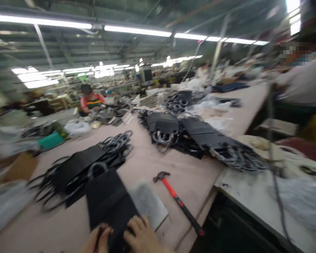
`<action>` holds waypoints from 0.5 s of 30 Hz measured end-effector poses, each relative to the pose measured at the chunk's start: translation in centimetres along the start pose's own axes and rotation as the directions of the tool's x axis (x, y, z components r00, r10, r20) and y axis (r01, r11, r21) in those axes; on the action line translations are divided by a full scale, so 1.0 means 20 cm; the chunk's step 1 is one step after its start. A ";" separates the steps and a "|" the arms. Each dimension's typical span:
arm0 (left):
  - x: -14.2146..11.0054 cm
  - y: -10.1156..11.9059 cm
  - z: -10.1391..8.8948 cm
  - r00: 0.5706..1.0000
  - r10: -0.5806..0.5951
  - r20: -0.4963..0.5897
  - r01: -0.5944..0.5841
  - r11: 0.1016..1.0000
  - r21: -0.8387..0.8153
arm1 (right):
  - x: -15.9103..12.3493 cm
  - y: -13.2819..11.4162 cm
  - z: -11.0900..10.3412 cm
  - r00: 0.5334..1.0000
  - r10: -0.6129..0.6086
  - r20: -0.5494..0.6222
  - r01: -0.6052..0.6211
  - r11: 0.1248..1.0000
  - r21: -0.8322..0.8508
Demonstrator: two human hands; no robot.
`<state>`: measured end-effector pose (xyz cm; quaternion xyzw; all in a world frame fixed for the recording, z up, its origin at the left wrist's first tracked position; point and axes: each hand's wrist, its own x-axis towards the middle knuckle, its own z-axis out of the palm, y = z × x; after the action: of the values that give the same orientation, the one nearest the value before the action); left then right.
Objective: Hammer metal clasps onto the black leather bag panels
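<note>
A flat black bag panel (110,200) with a grey looped handle at its far end lies at the near side of the pinkish table. My left hand (98,239) has its fingers curled at the panel's near left edge. My right hand (143,233) grips the near right edge with bent fingers. The bottom of the picture cuts off the panel's near end and part of both hands. Just right of the panel lies a pale fuzzy slab (149,203). Beyond my right hand rests a claw hammer (177,200) with a red and black handle.
A pile of black bag pieces with handles (80,163) lies to the left, and more stacks (205,135) lie farther right. The table edge (212,202) drops off beside the hammer. One person (91,102) works across the table; another (302,80) is at far right.
</note>
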<state>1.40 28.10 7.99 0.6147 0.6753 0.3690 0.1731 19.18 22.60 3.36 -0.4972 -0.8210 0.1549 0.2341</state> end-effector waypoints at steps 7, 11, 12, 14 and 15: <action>0.02 -0.23 -0.25 0.948 -0.317 0.029 0.252 0.804 0.539 | -0.12 -0.04 0.07 0.992 0.057 0.109 -0.067 0.994 0.088; 0.03 -0.30 -0.19 0.902 -0.429 0.049 0.303 0.710 0.636 | -0.13 -0.04 0.08 0.995 0.041 0.090 -0.048 0.996 0.077; 0.02 -0.31 -0.18 0.898 -0.436 0.058 0.302 0.708 0.639 | -0.14 -0.04 0.07 0.995 0.040 0.090 -0.047 0.996 0.072; 0.01 -0.32 -0.16 0.895 -0.441 0.067 0.299 0.706 0.642 | -0.14 -0.04 0.06 0.995 0.039 0.088 -0.045 0.997 0.064; 0.00 -0.32 -0.15 0.895 -0.441 0.064 0.302 0.705 0.642 | -0.14 -0.04 0.06 0.996 0.038 0.084 -0.043 0.997 0.063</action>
<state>-5.27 27.49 5.43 0.5229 0.8457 0.0171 0.1049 19.13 19.78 2.13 -0.4990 -0.8143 0.2068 0.2127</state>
